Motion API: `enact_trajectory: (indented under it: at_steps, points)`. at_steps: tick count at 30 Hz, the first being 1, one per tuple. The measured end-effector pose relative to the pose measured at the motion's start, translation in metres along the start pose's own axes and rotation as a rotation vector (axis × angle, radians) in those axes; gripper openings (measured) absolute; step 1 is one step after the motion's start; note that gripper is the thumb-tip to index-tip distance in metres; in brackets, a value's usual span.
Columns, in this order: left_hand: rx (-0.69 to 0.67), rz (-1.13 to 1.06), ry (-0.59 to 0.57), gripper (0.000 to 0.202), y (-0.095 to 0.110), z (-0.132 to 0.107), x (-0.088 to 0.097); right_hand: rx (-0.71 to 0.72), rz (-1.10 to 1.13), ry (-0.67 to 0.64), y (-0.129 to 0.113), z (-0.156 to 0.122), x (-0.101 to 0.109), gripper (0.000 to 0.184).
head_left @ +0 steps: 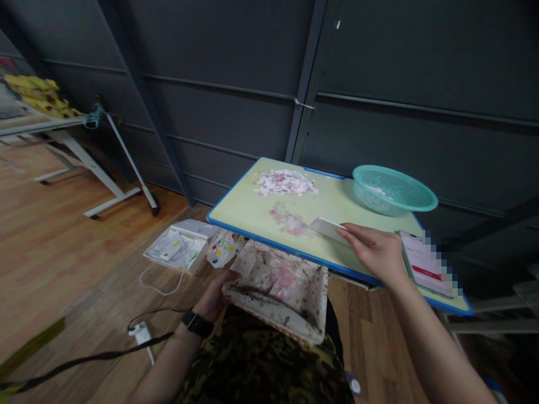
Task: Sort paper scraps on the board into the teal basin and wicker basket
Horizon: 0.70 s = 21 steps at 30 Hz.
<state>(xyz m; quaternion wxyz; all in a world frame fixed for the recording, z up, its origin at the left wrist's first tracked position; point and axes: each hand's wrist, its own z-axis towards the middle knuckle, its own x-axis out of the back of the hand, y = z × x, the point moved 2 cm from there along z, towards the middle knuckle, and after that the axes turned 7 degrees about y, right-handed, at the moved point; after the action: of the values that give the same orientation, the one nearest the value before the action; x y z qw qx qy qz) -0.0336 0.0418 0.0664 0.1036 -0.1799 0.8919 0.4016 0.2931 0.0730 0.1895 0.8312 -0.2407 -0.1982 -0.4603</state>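
My left hand [215, 294] grips the left side of a cloth-lined basket [273, 314] just below the table's front edge. Pink and clear pieces [281, 279] lie inside it. Between the fingers and thumb of my right hand [377, 252] is a thin flat whitish card [330, 230], tilted over the pale yellow tabletop [236, 205]. The card's left end is beside a scatter of small pink and translucent bits [290, 220]. Farther back lies a larger heap of white and pink flakes [286, 182].
A turquoise plastic basket [393, 191] with some white pieces stands at the table's back right. A phone or tablet [425, 266] lies on the right side. On the floor to the left are an open white box [177, 247], a power strip [142, 335] and cables.
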Motion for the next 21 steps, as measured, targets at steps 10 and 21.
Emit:
enact_trajectory:
  at_steps: [10, 21]
  points:
    - [0.007, 0.004, -0.033, 0.019, -0.002, 0.001, -0.001, 0.107, 0.031, -0.009, -0.023, -0.016, 0.015, 0.013]
    - [-0.013, 0.029, -0.007, 0.025, -0.002, -0.001, -0.001, 0.009, 0.034, 0.027, -0.011, -0.014, 0.002, 0.013]
